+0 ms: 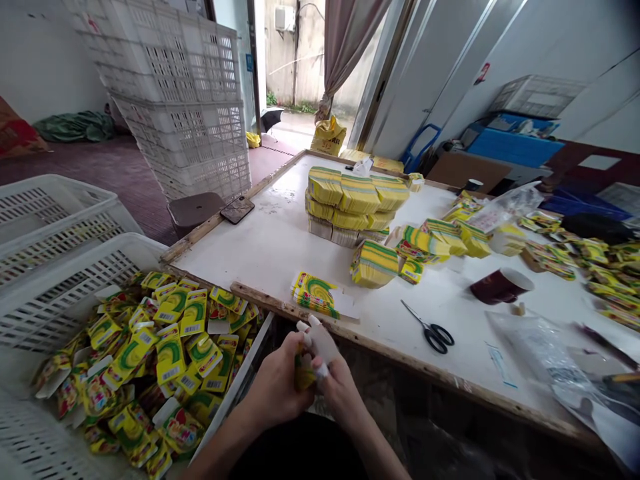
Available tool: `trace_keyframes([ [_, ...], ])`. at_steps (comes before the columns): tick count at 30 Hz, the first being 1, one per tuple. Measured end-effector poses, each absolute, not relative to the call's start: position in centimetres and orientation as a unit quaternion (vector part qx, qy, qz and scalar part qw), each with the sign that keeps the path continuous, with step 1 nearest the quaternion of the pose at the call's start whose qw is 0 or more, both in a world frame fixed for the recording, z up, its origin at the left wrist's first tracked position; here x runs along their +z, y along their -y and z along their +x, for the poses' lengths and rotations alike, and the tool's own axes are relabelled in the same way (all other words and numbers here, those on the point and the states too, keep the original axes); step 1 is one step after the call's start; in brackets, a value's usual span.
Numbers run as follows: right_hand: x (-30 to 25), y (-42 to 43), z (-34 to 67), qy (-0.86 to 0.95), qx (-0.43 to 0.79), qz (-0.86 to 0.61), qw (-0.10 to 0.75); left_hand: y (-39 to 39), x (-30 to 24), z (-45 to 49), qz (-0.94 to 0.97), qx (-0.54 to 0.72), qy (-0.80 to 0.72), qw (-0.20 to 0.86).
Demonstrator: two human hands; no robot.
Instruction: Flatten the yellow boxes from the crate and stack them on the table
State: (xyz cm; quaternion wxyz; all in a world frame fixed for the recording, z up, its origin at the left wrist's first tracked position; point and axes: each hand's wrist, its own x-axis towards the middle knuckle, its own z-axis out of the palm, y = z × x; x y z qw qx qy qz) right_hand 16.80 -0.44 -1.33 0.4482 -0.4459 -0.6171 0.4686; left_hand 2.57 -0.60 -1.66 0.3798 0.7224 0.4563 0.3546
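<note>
Just off the table's front edge, my left hand (pixel 283 377) and my right hand (pixel 334 370) come together around a small yellow carton (pixel 304 373). Fingers of both hands are closed on it, and they cover most of its surface. White coverings show on several fingertips. Beyond the hands, a few flat printed cartons (pixel 316 293) lie at the wooden edge of the table. To the left, a white plastic crate (pixel 113 250) holds a loose heap of folded yellow-green cartons (pixel 170 353).
Bundled carton stacks (pixel 350 200) stand mid-table. Black-handled scissors (pixel 434 333), a dark mug (pixel 500 285) and a clear plastic bag (pixel 545 353) lie to the right. A phone (pixel 237 210) rests at the left edge. Tall stacked crates (pixel 195 113) rise behind a brown stool (pixel 197 210).
</note>
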Motion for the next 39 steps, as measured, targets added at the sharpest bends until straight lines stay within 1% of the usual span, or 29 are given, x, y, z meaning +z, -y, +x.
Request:
trace_keyframes([
  [3, -1.4, 0.6, 16.5, 0.699, 0.406, -0.419, 0.414, 0.2, -2.3, 2.8, 0.679, 0.415, -0.464, 0.390],
  [5, -2.0, 0.4, 16.6, 0.711, 0.371, -0.427, 0.416, 0.0, -2.7, 2.8, 0.652, 0.462, -0.479, 0.363],
  [6, -2.3, 0.2, 16.7, 0.709, 0.359, -0.436, 0.423, -0.1, -2.7, 2.6, 0.646, 0.466, -0.490, 0.353],
  [8, -2.9, -0.3, 17.2, 0.714, 0.337, -0.446, 0.422, -0.2, -2.7, 2.0, 0.651, 0.437, -0.518, 0.343],
  [12, -3.0, -1.0, 18.4, 0.772, 0.331, -0.425, 0.337, -0.3, -2.1, 0.7, 0.689, 0.348, -0.556, 0.310],
  [15, -1.9, -1.6, 18.9, 0.796, 0.329, -0.408, 0.302, -0.6, -1.4, 0.4, 0.702, 0.314, -0.560, 0.308],
  [18, -1.0, -2.2, 19.0, 0.815, 0.318, -0.384, 0.294, -1.0, -0.8, 0.5, 0.709, 0.287, -0.567, 0.305],
  [22, -0.3, -2.6, 19.1, 0.814, 0.311, -0.387, 0.300, -1.3, -0.2, 0.3, 0.726, 0.265, -0.563, 0.294],
  [27, 0.7, -2.5, 19.7, 0.807, 0.376, -0.361, 0.280, -1.3, -0.2, 0.1, 0.726, 0.259, -0.553, 0.318],
  [29, 0.6, -2.3, 19.5, 0.787, 0.394, -0.375, 0.291, -1.2, -0.5, 0.3, 0.726, 0.271, -0.549, 0.313],
  [32, -0.5, -2.0, 18.3, 0.730, 0.408, -0.423, 0.350, -1.0, -1.1, 0.7, 0.698, 0.327, -0.548, 0.325],
  [34, -1.5, -2.3, 17.8, 0.699, 0.423, -0.428, 0.385, -1.0, -1.4, 0.7, 0.621, 0.412, -0.550, 0.377],
  [35, -2.0, -2.7, 17.7, 0.693, 0.422, -0.430, 0.395, -1.0, -1.4, 0.4, 0.555, 0.478, -0.547, 0.406],
  [37, -2.6, -4.2, 18.2, 0.699, 0.366, -0.472, 0.394, -1.4, -1.5, -0.4, 0.372, 0.638, -0.516, 0.434],
  [39, -3.0, -6.2, 19.2, 0.701, 0.237, -0.568, 0.360, -1.9, -1.7, -1.4, 0.171, 0.743, -0.472, 0.443],
])
